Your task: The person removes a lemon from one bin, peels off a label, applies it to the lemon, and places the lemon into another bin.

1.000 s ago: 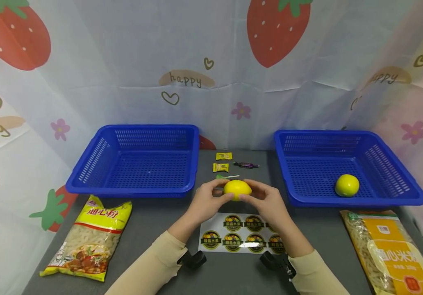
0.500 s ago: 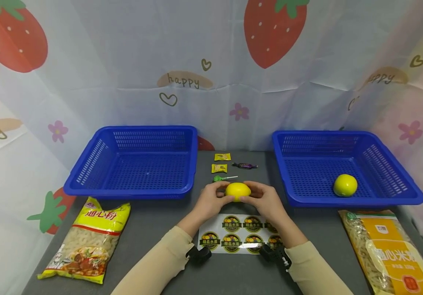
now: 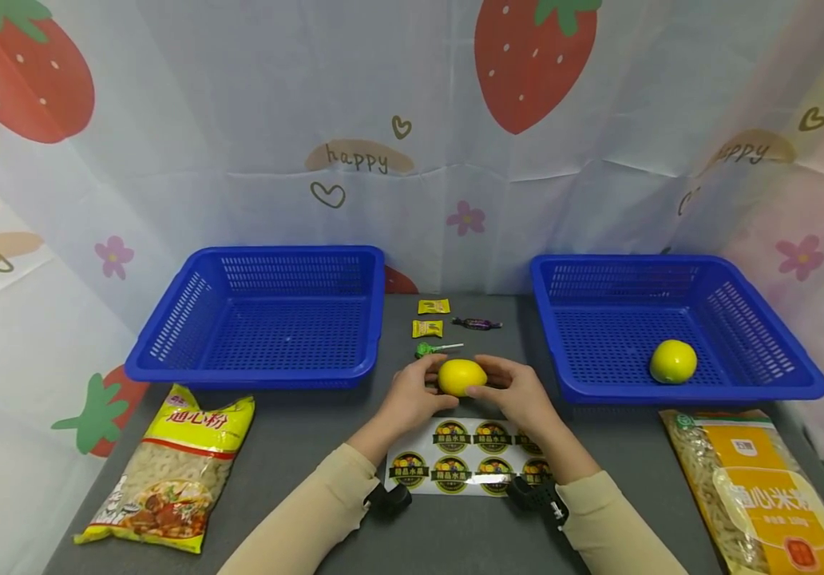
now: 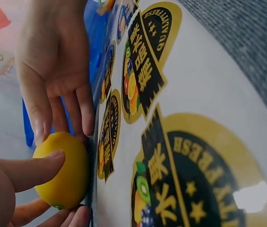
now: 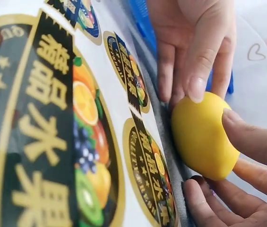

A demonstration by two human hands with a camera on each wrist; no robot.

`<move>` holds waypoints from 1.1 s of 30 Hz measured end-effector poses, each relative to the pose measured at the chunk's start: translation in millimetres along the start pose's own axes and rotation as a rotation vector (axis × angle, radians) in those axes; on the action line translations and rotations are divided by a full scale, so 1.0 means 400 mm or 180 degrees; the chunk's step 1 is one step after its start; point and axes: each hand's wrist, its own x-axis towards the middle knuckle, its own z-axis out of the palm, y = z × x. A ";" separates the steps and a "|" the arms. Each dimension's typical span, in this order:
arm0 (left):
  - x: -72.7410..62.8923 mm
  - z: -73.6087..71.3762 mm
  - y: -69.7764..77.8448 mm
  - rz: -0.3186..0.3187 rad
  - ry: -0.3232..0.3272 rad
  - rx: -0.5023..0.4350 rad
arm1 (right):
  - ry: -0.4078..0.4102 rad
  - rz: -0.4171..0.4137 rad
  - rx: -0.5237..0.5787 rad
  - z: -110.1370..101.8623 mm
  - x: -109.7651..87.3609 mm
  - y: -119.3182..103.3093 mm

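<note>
A yellow lemon [image 3: 461,377] sits low over the grey table between my two hands, just behind a white sheet of round fruit stickers [image 3: 412,435]. My left hand [image 3: 412,391] holds its left side; in the left wrist view the thumb lies on the lemon [image 4: 64,170], with fingers curled beneath. From the right, my right hand [image 3: 523,391] grips it too, its thumb against the lemon [image 5: 202,135] in the right wrist view. Behind the hands lie a green lollipop [image 3: 424,349], a purple wrapped candy [image 3: 477,323] and two yellow candy packets [image 3: 427,328].
A blue basket [image 3: 254,374] stands at the back left. Another blue basket [image 3: 699,393], at the right, contains a yellow-green apple [image 3: 673,362]. A pasta bag [image 3: 171,471] lies at the left, a rice noodle bag [image 3: 771,479] at the right. A printed curtain hangs behind.
The lemon has come slightly nearer the sticker sheet, between both hands. My left thumb has shifted lower on it. The head view has moved a little.
</note>
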 end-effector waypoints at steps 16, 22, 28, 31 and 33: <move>-0.064 -0.050 -0.006 0.0195 0.0004 0.0289 | 0.0146 0.0145 -0.0213 -0.019 -0.030 -0.006; -0.111 -0.081 -0.005 0.0239 0.0144 0.0714 | 0.0439 0.0129 -0.0597 -0.029 -0.067 -0.012; -0.140 -0.097 -0.017 0.0257 0.0072 0.0853 | 0.0001 0.0075 -0.1470 -0.006 -0.092 -0.012; -0.149 -0.102 -0.023 0.0291 0.0022 0.0964 | -0.0161 -0.0048 -0.1902 0.009 -0.098 -0.017; -0.156 -0.105 -0.027 0.0283 -0.0020 0.0980 | -0.0195 -0.0128 -0.2012 0.014 -0.100 -0.020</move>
